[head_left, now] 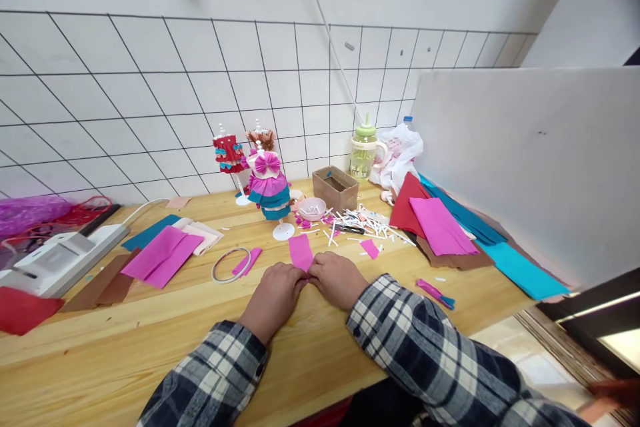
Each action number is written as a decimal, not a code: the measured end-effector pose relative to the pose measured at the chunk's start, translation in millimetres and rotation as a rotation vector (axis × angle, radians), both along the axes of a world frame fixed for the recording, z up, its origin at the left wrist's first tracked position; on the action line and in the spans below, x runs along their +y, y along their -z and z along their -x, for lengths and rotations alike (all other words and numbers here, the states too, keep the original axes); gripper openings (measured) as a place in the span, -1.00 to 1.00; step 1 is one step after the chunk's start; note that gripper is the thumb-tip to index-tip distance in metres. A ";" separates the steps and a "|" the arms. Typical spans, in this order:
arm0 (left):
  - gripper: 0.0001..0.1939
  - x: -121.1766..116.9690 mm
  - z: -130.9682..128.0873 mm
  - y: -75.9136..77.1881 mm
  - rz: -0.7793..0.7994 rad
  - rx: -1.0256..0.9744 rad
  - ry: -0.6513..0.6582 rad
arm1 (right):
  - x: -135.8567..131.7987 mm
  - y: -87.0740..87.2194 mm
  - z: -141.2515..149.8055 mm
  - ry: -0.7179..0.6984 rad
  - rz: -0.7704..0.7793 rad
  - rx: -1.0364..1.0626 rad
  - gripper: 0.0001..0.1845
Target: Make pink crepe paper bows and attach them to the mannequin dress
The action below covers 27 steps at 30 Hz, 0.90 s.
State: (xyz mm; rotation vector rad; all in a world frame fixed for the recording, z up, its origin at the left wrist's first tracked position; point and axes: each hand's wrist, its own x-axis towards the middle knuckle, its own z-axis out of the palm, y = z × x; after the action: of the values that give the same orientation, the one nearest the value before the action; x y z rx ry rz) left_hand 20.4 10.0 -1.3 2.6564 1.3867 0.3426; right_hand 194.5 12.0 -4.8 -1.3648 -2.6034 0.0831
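Both hands meet over the wooden table (200, 340) at the near edge of a small magenta crepe paper piece (301, 252). My left hand (277, 295) has its fingers closed on the paper's lower left corner. Opposite it, my right hand (336, 278) pinches the lower right corner, thumbs close together. The far part of the paper lies flat beyond my fingertips; the pinched edge is mostly hidden. Left of my hands are a tape ring (231, 265) and a folded magenta strip (247, 261). A smaller magenta scrap (370, 249) lies to the right.
Dress forms in paper dresses (269, 183) stand at the back. Behind my hands are a pink bowl (313, 208), a cardboard box (335, 189), white paper sticks (380, 221) and a green-lidded jug (363, 153). Crepe sheets (444, 225) lie right; a power strip (65, 260) sits left.
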 end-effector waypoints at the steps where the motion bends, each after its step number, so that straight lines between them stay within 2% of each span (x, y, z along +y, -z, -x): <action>1: -0.76 0.0 -0.2 0.0 0.001 -0.001 -0.001 | 0.0 0.1 0.0 0.004 0.008 -0.004 -0.74; 9: -0.79 -0.5 -0.1 -1.2 -0.078 0.008 -0.009 | 0.9 4.5 0.0 0.024 0.007 -0.002 -0.75; 19: -0.77 -1.3 1.1 -2.9 -0.047 0.039 -0.010 | 0.0 1.7 -0.5 0.047 0.027 -0.031 -0.75; 27: -0.81 -1.7 -1.9 -4.5 -0.133 0.042 -0.015 | -0.4 0.5 0.5 0.006 -0.014 -0.027 -0.73</action>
State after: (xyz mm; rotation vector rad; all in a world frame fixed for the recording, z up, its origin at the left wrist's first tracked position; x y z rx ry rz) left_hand 22.2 8.3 3.3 2.7756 1.4448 0.3969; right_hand 194.0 11.6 -5.3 -1.3784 -2.6169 0.0463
